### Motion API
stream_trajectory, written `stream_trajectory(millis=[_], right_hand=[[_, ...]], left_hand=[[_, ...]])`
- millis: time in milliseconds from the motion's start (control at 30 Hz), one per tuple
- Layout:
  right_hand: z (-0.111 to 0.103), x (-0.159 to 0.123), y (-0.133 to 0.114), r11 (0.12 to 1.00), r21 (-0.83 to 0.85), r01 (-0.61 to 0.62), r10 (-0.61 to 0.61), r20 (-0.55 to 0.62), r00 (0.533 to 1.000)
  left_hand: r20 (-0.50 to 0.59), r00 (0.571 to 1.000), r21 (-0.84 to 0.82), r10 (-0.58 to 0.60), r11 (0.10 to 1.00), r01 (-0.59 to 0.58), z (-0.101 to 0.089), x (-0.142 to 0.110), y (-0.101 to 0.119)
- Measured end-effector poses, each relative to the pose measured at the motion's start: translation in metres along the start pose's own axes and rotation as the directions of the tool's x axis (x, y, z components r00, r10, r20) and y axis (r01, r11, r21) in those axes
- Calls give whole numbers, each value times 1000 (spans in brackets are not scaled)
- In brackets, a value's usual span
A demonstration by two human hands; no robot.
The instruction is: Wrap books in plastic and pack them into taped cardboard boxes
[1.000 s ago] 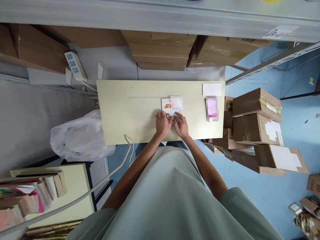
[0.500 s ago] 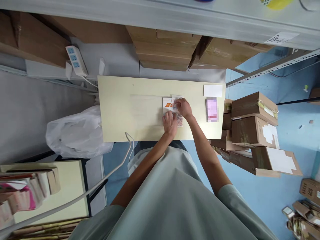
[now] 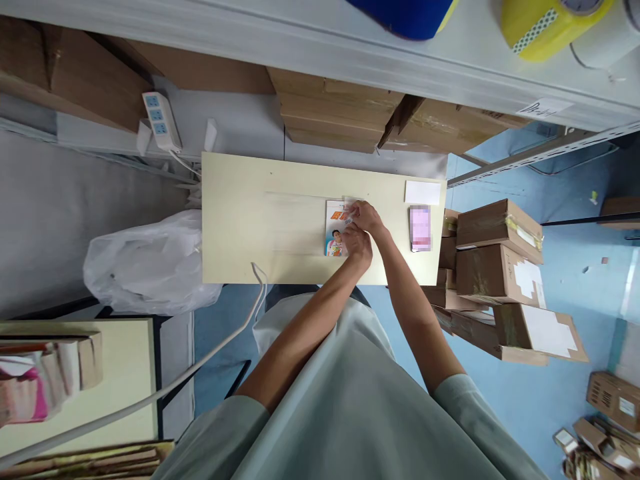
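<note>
A small book point(image 3: 334, 230) with a colourful cover, showing a picture of a person and orange lettering, lies flat on the pale table. Clear plastic film point(image 3: 295, 223) spreads out to its left, and a folded clear edge shows at the book's upper right. My right hand point(image 3: 367, 217) is closed in a pinch on the film at that corner. My left hand point(image 3: 359, 243) lies over the book's right half, its fingers bent up against the right hand. What the left fingertips hold, if anything, is hidden.
At the table's right end lie a white card point(image 3: 423, 193) and a pink booklet point(image 3: 421, 229). A white cable point(image 3: 257, 273) crosses the front edge. A shelf point(image 3: 300, 40) overhangs the back. Cardboard boxes point(image 3: 497, 273) stand on the right, a plastic bag point(image 3: 145, 263) on the left.
My left hand has moved right, off the book's lower left, uncovering the cover picture. My right hand stays at the upper right corner. The view has tilted slightly.
</note>
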State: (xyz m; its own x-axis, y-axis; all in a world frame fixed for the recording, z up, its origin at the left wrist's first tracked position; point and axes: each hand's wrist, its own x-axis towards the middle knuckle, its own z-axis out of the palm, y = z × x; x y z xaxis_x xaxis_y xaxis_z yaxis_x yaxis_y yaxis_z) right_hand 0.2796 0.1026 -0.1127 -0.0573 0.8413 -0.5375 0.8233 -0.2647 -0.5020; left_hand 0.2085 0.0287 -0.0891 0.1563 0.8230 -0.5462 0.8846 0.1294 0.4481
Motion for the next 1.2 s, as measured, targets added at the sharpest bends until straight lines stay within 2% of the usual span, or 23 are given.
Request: stream_trajectory(millis=[133, 200, 300, 400, 467, 600, 767, 933, 1067, 1200], right_hand=[[-3, 3, 6, 998, -11, 62, -62, 30, 998], [-8, 0, 14, 988, 11, 155, -156, 71, 985], [-17, -15, 28, 947, 9, 320, -319, 107, 942], [-22, -40, 35, 899, -117, 423, -405, 146, 902], [-23, -54, 31, 853, -220, 473, -443, 174, 879], [-32, -58, 12, 770, -325, 549, -515, 189, 836], [-63, -28, -19, 720, -353, 597, -551, 231, 802], [-85, -4, -56, 718, -350, 602, -522, 301, 798], [-84, 10, -84, 771, -303, 560, -465, 333, 820], [-65, 23, -108, 817, -232, 528, -436, 349, 829]], left_hand=[[23, 1000, -28, 15, 999, -14, -3, 1, 2], [40, 998, -29, 46, 999, -44, -6, -5, -2], [25, 993, -8, 115, 993, -115, -11, -20, -14], [-2, 977, 30, 212, 977, -212, -15, -36, -26], [-17, 973, 19, 230, 973, -230, -20, -43, -32], [-67, 977, -35, 203, 978, -206, -34, -53, -45], [-93, 980, -177, 175, 966, -189, -53, -72, -79], [-270, 959, -453, 86, 868, -205, -63, -102, -113], [-327, 943, -583, -69, 800, -143, -63, -124, -126], [-282, 925, -708, -253, 706, -23, -56, -134, -139]])
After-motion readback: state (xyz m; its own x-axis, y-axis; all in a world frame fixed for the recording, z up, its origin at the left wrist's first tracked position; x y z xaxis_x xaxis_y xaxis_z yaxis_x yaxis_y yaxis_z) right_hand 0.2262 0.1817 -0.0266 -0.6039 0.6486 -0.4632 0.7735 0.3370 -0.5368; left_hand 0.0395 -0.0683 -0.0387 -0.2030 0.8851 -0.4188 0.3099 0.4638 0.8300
